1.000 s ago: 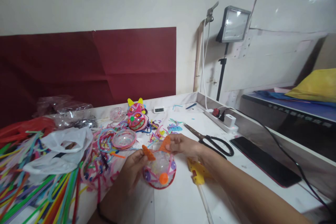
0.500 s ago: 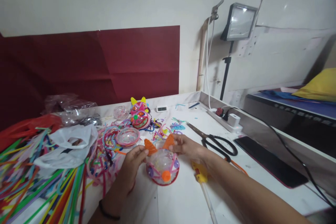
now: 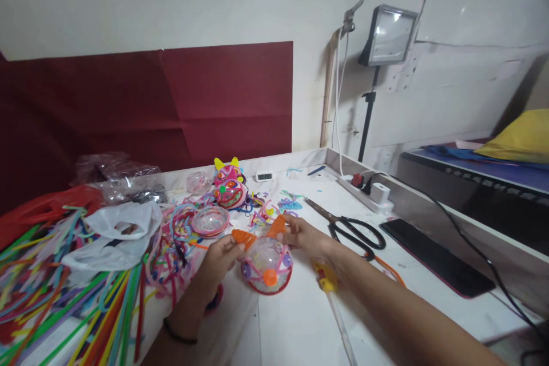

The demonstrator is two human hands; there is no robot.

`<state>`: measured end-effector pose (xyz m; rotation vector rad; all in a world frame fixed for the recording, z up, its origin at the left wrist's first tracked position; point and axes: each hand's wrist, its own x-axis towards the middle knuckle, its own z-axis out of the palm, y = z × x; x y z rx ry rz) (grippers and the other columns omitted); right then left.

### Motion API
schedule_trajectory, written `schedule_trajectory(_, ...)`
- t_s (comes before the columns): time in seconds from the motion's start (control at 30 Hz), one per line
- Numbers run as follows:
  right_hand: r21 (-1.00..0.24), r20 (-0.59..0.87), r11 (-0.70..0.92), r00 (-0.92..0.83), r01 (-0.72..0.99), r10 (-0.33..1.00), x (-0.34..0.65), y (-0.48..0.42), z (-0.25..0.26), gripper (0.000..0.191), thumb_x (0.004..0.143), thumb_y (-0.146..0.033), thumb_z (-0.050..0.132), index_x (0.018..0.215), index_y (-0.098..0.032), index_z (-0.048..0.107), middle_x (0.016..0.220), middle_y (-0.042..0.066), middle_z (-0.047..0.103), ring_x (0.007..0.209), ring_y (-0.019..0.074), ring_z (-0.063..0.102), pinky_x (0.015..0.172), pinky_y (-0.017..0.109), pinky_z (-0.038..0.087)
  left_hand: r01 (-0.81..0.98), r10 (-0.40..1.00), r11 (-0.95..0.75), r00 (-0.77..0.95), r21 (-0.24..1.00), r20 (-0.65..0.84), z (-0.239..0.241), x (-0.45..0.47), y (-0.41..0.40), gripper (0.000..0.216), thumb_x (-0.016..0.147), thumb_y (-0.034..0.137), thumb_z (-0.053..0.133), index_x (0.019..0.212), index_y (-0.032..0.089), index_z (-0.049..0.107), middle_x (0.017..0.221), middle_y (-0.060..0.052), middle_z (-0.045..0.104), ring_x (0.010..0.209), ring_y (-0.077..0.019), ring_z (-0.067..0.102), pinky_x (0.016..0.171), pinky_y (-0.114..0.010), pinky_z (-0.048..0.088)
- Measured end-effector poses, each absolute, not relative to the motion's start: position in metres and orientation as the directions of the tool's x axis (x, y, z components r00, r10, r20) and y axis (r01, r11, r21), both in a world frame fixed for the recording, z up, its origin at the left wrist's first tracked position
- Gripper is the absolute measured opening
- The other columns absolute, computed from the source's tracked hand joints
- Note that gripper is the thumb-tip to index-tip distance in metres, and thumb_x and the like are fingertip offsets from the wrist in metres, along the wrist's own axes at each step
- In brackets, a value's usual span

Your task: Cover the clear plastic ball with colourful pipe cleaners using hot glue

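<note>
A clear plastic ball (image 3: 262, 253) trimmed with pink, purple and red pipe cleaners sits before me, an orange nose (image 3: 270, 277) on its front. My left hand (image 3: 223, 254) pinches one orange pipe-cleaner ear (image 3: 243, 238) at the ball's upper left. With my right hand (image 3: 300, 235) I grip a second orange ear (image 3: 277, 226) at the upper right. Both ears are close against the top of the ball; whether they are fixed to it I cannot tell. Beside my right forearm lies a yellow glue gun (image 3: 326, 279) with a glue stick in its back.
Black-handled scissors (image 3: 349, 226) and a dark phone (image 3: 435, 257) lie to the right, near a white power strip (image 3: 369, 197). Bundled pipe cleaners (image 3: 107, 320) and a white plastic bag (image 3: 118, 234) crowd the left. Decorated balls (image 3: 230, 193) and a small digital display (image 3: 263, 176) stand farther back.
The left ear has tipped over outward to the left, and my left hand has turned with it. The ball has tilted slightly and shifted up a little in view.
</note>
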<state>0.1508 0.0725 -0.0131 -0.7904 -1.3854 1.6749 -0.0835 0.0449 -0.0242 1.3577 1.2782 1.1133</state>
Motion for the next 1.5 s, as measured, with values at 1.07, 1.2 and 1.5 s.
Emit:
schedule_trajectory(1.07, -0.97, 0.053, -0.052, -0.415, -0.236, 0.909, 0.145, 0.063, -0.025, 0.055, 0.056, -0.041, 0.093, 0.097, -0.024, 0.062, 0.084, -0.001, 0.076, 0.081, 0.0201, 0.07, 0.076, 0.032, 0.05, 0.211, 0.973, -0.212, 0.133, 0.954, 0.187, -0.034, -0.086, 0.05, 0.039, 0.072, 0.052, 0.067, 0.062, 0.025, 0.041, 0.049, 0.009, 0.044, 0.043, -0.0089, 0.038, 0.045, -0.023, 0.025)
schedule_trajectory(1.2, -0.972, 0.051, -0.051, -0.417, -0.231, 0.908, 0.146, 0.063, -0.023, 0.055, 0.055, -0.044, 0.093, 0.096, -0.023, 0.063, 0.086, 0.0, 0.076, 0.083, 0.0215, 0.07, 0.077, 0.034, 0.05, 0.205, 0.97, -0.222, 0.141, 0.953, 0.196, -0.03, -0.087, 0.048, 0.039, 0.072, 0.05, 0.069, 0.062, 0.024, 0.042, 0.047, 0.009, 0.046, 0.043, -0.0093, 0.042, 0.045, -0.023, 0.027)
schedule_trajectory(1.5, -0.977, 0.053, -0.042, -0.423, -0.211, 0.905, 0.145, 0.064, -0.021, 0.053, 0.056, -0.046, 0.093, 0.094, -0.023, 0.063, 0.085, 0.0, 0.074, 0.081, 0.0199, 0.069, 0.076, 0.032, 0.05, 0.211, 0.975, -0.191, 0.157, 0.959, 0.159, -0.028, -0.089, 0.044, 0.039, 0.075, 0.057, 0.066, 0.069, 0.024, 0.047, 0.044, 0.011, 0.048, 0.028, -0.0069, 0.037, 0.033, -0.021, 0.022)
